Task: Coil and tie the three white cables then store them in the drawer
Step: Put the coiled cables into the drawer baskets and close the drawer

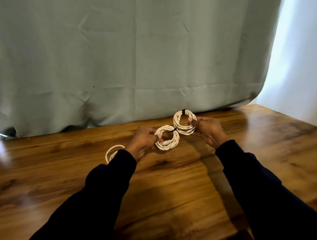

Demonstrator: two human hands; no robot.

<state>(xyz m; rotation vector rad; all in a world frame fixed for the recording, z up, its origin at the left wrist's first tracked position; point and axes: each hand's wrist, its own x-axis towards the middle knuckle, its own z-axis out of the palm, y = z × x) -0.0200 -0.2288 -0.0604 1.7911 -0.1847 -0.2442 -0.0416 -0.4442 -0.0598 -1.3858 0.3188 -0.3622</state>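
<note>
Head view shows two dark sleeves [109, 182] reaching over the wooden table [166, 188]. Behind the left sleeve lies a third coil [112, 152], partly hidden. The left hand [142, 141] pinches a tied white coil [168, 140]. The right hand [206, 132] pinches another tied coil [183, 122]; the two coils almost touch. Farther back hangs a grey-green curtain [122, 48].
</note>
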